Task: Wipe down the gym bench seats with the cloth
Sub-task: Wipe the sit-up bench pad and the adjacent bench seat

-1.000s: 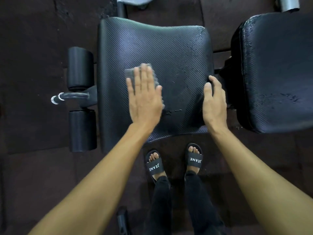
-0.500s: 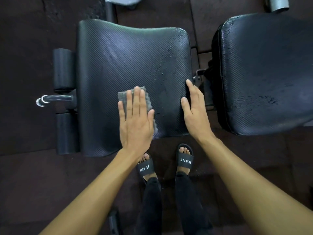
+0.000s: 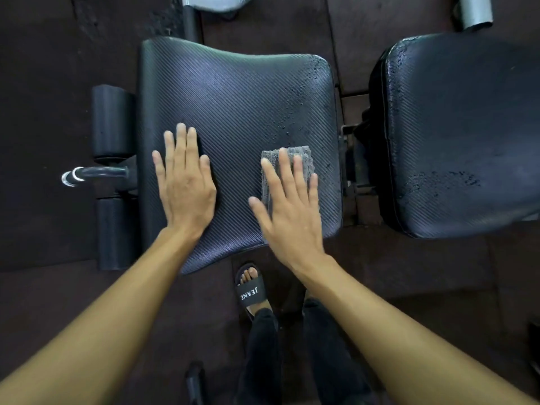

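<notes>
Fingers point(image 3: 287, 168) flat on cloth point(image 3: 292, 154) near seat point(image 3: 233, 92) edge.

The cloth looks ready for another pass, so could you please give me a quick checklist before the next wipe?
1. Cloth flat on the seat: ok.
2. Right hand pressing the cloth, fingers spread: ok.
3. Left hand flat on the seat, clear of the cloth: ok.
4. Specks at the seat's right edge gone: not ok.
5. Neighbouring seat wiped: not ok, specks show.
6. Cloth dampness: cannot tell.
</notes>
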